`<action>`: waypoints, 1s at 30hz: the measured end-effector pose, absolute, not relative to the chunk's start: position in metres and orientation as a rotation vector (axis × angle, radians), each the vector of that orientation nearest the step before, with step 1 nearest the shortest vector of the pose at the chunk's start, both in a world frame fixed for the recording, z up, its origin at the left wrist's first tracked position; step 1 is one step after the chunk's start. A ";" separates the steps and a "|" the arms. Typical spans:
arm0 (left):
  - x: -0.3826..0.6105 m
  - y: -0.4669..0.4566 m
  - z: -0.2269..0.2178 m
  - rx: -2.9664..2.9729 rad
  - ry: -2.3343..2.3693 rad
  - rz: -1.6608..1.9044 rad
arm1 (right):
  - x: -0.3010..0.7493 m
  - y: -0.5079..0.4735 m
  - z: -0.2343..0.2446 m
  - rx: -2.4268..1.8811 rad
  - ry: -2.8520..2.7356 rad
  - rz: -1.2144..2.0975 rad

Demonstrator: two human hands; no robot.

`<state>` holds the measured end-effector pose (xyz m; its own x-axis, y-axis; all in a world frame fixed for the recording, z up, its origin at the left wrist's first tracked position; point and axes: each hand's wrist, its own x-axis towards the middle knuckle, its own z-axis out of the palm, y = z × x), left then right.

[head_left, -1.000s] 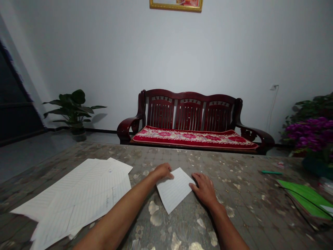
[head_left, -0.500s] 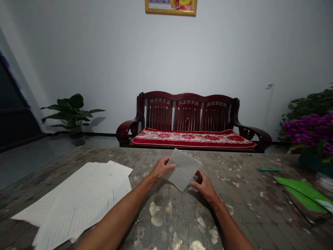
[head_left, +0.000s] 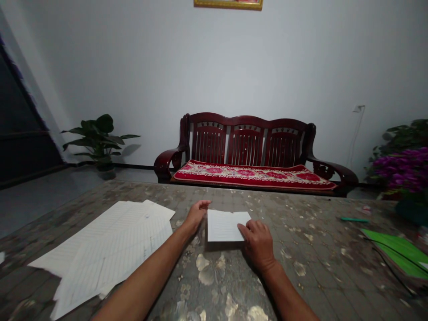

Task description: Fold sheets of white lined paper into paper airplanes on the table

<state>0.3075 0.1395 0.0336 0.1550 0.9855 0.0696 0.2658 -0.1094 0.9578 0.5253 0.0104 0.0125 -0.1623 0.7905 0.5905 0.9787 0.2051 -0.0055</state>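
A folded sheet of lined white paper [head_left: 224, 226] is held just above the patterned tabletop in front of me, its long edge towards me. My right hand [head_left: 259, 243] grips its right end, the thumb on top and the fingers curled at the side. Beside the left edge of the paper is my left hand [head_left: 197, 217], its fingers stretched out and apart from the sheet, holding nothing.
Several loose lined sheets [head_left: 117, 240] overlap on the table [head_left: 207, 285] to the left. At the right lie a green pen [head_left: 354, 220], a green booklet [head_left: 397, 252] and dark cords. Purple flowers [head_left: 404, 169] stand beyond; a wooden bench [head_left: 245, 142] is behind the table.
The folded paper has turned from a slanted diamond to lie square to me, lower over the table. My left hand has let go of it; my right hand has taken hold of its right end.
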 end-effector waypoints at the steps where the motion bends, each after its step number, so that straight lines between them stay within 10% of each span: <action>1: 0.300 0.140 0.035 1.561 1.285 1.036 | 0.523 0.011 0.012 -1.660 -2.034 -0.562; 11: 0.315 0.052 0.007 2.628 1.044 0.474 | 0.501 0.011 0.008 -1.553 -2.141 -0.583; 30: 0.272 0.064 -0.019 2.642 1.060 0.570 | 0.514 0.011 -0.005 -1.183 -2.276 -0.131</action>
<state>0.2719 0.0636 -0.0194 0.6610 0.7016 0.2663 0.6089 -0.7088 0.3562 0.5138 0.0113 -0.0053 -0.4497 0.7236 0.5236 0.7788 0.6047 -0.1668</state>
